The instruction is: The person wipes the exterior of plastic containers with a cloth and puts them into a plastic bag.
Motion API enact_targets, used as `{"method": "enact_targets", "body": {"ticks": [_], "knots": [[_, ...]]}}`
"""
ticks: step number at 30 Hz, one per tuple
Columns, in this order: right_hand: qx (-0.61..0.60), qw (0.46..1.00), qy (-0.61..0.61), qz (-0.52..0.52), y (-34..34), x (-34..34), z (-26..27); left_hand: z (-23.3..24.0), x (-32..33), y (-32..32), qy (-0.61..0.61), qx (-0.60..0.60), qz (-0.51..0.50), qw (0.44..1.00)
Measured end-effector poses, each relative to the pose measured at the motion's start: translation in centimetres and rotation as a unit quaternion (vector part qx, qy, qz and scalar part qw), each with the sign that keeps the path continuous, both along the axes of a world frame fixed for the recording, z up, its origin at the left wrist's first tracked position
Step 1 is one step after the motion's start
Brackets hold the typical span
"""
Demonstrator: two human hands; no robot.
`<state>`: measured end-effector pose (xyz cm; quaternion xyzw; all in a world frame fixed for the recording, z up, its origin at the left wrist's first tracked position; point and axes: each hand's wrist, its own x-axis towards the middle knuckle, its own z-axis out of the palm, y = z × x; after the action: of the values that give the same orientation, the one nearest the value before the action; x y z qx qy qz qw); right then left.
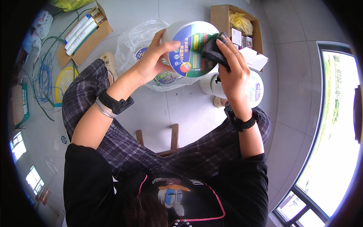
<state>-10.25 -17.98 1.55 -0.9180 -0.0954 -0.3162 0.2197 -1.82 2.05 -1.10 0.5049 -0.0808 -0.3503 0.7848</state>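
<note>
A white round tub (pixel 184 51) with a blue and green printed label is held up in front of me, its labelled face towards the camera. My left hand (pixel 154 58) grips its left side, the thumb on the rim of the label. A dark grey cloth (pixel 214 51) is in my right hand (pixel 234 62), pressed on the right part of the label. Behind the tub, a clear plastic bag (pixel 127 54) on the floor holds more labelled tubs (pixel 166 78). Below my right hand lie more white tubs (pixel 255 89), partly hidden by the wrist.
An open cardboard box (pixel 219 17) with small boxes and a yellow bag (pixel 241 22) stands back right. Another carton (pixel 92 38) at upper left holds white rolls. Blue cord (pixel 45 79) lies tangled at the left beside a yellow round object (pixel 63 82). Wooden stool legs (pixel 174 136) show between the knees.
</note>
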Motion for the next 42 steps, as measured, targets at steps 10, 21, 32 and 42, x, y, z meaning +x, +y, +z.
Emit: {"method": "enact_targets", "body": {"ticks": [10, 21, 32, 42], "knots": [[-0.036, 0.995, -0.019, 0.089, 1.7, -0.1, 0.0, -0.8, -0.5, -0.1, -0.05, 0.096, -0.04, 0.993], [0.047, 0.998, -0.016, 0.028, 0.7, -0.3, 1.5, -0.3, -0.6, -0.4, 0.027, 0.047, -0.003, 0.999], [-0.032, 0.994, -0.01, 0.102, 3.0, 0.0, -0.3, 0.1, -0.2, -0.4, -0.021, 0.045, 0.005, 0.999], [-0.035, 0.995, -0.009, 0.097, 2.1, 0.3, -0.4, 0.7, 1.6, 0.5, -0.097, 0.034, 0.074, 0.992]]}}
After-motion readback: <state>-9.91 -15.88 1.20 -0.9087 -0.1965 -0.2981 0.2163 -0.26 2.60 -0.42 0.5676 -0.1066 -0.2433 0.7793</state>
